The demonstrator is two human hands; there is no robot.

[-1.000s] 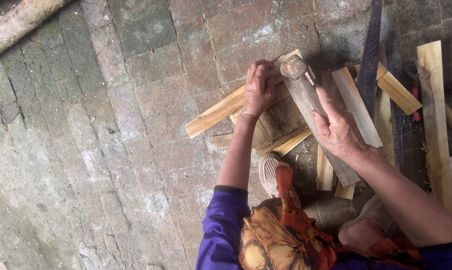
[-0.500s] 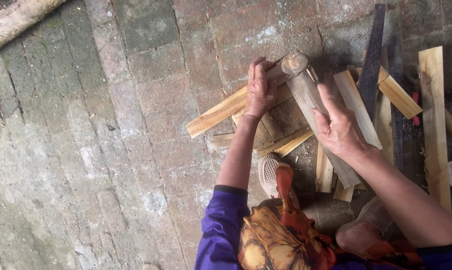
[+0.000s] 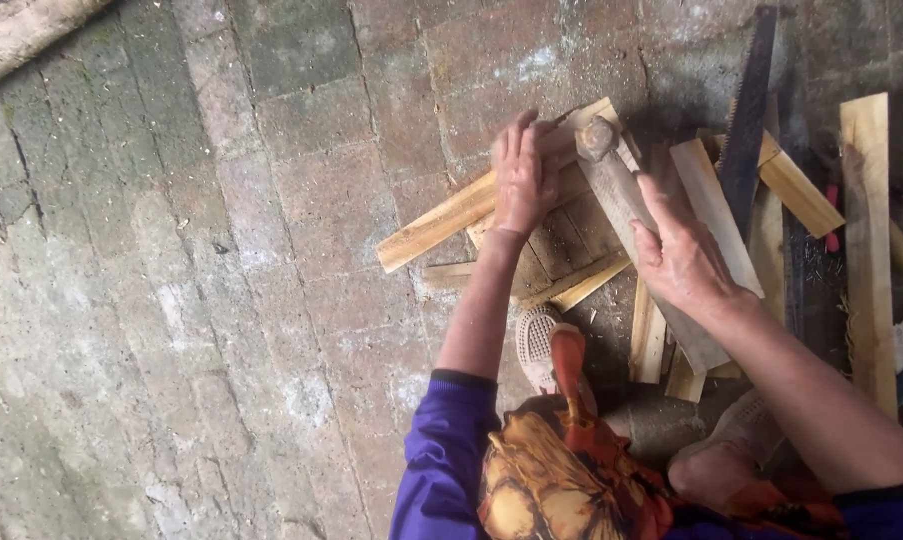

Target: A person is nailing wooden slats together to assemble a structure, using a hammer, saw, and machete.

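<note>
The work looks mid-way, as far as can be judged: a grey weathered plank [image 3: 639, 225] lies propped on a heap of split wood strips [image 3: 451, 215] on the brick floor [image 3: 221, 250], not yet taken apart or shifted; its long axis runs from the knotted upper-left end down to the lower right, near the feet; the left hand [image 3: 526, 180] presses flat, fingers open, at that upper end; the right hand [image 3: 683, 255] is closed around the plank's middle
</note>
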